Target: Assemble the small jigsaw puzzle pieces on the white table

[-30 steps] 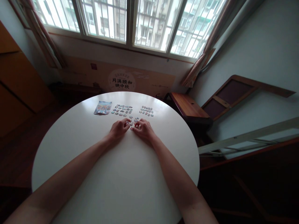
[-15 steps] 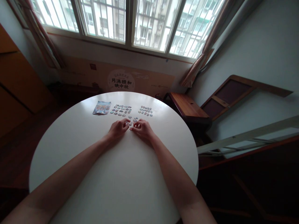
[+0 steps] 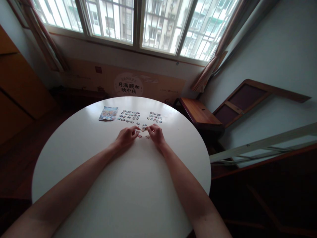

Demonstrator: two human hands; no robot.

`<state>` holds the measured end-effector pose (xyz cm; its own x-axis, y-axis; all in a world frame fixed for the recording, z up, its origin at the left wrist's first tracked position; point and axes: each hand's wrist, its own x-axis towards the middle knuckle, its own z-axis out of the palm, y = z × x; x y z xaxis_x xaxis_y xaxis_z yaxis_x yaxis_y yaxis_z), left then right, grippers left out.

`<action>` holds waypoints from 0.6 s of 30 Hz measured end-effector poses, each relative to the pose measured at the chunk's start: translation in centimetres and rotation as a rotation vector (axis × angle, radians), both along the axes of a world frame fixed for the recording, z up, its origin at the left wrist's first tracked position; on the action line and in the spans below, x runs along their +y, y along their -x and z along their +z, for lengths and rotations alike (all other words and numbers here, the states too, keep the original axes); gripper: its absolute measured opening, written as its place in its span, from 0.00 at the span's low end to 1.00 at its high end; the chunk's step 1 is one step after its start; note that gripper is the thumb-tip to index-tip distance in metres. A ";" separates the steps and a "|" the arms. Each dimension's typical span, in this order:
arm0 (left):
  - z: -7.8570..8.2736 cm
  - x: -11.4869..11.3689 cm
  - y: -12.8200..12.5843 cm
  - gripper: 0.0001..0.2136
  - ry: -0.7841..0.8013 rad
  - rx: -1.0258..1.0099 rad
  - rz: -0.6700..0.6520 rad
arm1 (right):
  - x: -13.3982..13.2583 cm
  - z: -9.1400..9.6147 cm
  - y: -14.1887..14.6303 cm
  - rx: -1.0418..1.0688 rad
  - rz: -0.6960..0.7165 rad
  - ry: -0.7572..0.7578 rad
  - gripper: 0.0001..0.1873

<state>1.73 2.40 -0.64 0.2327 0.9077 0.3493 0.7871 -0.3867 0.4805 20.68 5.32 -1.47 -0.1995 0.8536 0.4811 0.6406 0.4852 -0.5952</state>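
My left hand [image 3: 126,135] rests on the table, its thumb and index finger curled around a small puzzle piece [image 3: 137,131]. My right hand [image 3: 156,133] pinches a puzzle piece at the right edge of a small loose cluster [image 3: 143,126]; its fingers partly hide that piece. Close to me, between the hands, lie two pieces: one puzzle piece [image 3: 140,136] near the left thumb and another puzzle piece [image 3: 148,137] beside the right hand. Past the hands, several pieces form rows in a left group [image 3: 128,116] and a right group [image 3: 155,117].
The round white table [image 3: 119,191] holds everything. A printed picture packet [image 3: 108,113] lies left of the piece rows. Behind the table's right edge stands a wooden bench or chair [image 3: 199,111]. Barred windows [image 3: 158,26] and a wall banner [image 3: 128,86] are opposite me.
My right hand has shifted right and slightly away from me, from beside the left fingertips to the loose cluster. A piece near me now shows beside it. The left hand has barely moved.
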 end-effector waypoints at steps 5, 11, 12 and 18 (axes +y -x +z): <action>0.3 -0.3 -0.1 0.16 -0.035 0.017 -0.034 | -0.3 0.3 0.4 -0.019 -0.013 -0.018 0.16; 0.3 -0.4 -0.1 0.17 -0.041 0.012 -0.043 | -0.8 0.3 1.2 -0.075 0.077 -0.007 0.14; 0.3 -0.4 -0.2 0.17 -0.037 0.022 -0.046 | -0.8 0.3 1.2 -0.098 0.083 -0.004 0.14; 0.2 -0.3 -0.2 0.15 -0.046 0.042 -0.055 | -0.7 0.2 1.1 -0.185 0.049 0.050 0.13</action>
<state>1.91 2.08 -0.46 0.2973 0.8763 0.3791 0.7833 -0.4509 0.4280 19.55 4.60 -1.32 -0.3223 0.8626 0.3900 0.7176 0.4913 -0.4936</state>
